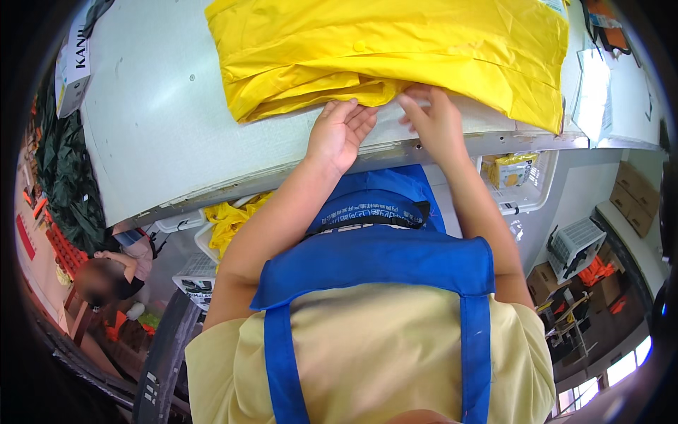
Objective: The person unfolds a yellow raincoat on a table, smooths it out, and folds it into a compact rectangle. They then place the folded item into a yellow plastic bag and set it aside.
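A folded yellow garment of thin, shiny fabric (395, 42) lies across the work table, with a round snap button on its front and its near edge bunched into loose folds. My left hand (341, 133) is turned palm up just below those folds. Its fingers are loosely bent and apart, with the thumb and fingertips close to the fabric edge. To its right, my right hand (436, 120) reaches the same edge with thumb and fingers apart, slightly blurred. Some of its fingertips are against or partly behind the cloth. I see no fabric gripped in either hand.
The pale table top (155, 120) ends in a worn metal edge. Dark green fabric (67, 162) and a white box (74, 67) are at the left. Below the table stand a white basket (540, 180) and more yellow fabric (229, 222). Another person (116, 275) sits at lower left.
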`<state>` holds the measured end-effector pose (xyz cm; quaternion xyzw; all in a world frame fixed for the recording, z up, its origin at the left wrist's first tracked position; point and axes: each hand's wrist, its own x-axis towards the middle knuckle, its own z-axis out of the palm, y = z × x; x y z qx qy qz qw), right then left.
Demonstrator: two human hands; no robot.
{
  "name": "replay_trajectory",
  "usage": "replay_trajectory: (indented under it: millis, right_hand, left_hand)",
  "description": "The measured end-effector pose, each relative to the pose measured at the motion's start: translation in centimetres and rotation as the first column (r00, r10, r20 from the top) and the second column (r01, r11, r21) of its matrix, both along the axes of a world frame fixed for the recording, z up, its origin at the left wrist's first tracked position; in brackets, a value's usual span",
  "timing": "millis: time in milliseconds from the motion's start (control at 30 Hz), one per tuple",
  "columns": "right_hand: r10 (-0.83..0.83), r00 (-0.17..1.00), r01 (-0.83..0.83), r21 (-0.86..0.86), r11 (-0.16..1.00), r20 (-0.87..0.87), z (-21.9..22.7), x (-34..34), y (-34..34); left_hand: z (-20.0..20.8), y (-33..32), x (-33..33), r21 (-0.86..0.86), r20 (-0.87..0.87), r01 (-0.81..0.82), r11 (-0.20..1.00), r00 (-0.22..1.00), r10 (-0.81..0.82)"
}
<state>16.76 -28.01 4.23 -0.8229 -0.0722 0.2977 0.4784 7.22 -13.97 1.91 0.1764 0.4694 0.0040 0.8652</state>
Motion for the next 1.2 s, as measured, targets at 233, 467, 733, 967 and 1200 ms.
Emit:
replay_trajectory:
  millis: [233,467,733,967,1200]
  right_hand:
    - [-0.26,0.898,0.394,0.383,0.836,-0.356,-2.2,1.6,2.7]
    - [0.196,0.879,-0.128,-0.181,0.975,0.435,-1.6,0.1,0.9]
    - [0.666,0.206,-0.272,-0.611,0.743,0.717,2.2,4.6,6.2]
    - [0.713,0.163,-0.472,-0.581,0.663,0.682,2.5,6.9,5.5]
    - [0.811,0.141,-0.5,-0.666,0.553,0.568,1.7,6.3,3.6]
  left_hand:
    - [-0.6,-0.3,0.3,-0.039,0.06,-0.028,0.999,0.998,0.03]
    - [-1.7,-0.8,1.5,-0.004,0.003,-0.063,0.998,0.998,0.063]
    - [-0.6,-0.7,2.0,-0.113,0.096,-0.122,0.986,0.986,0.133]
    - [0.7,-0.6,3.6,-0.184,0.263,-0.215,0.959,0.929,0.259]
    - [-2.1,-1.4,2.6,-0.226,0.349,-0.058,0.972,0.927,0.137]
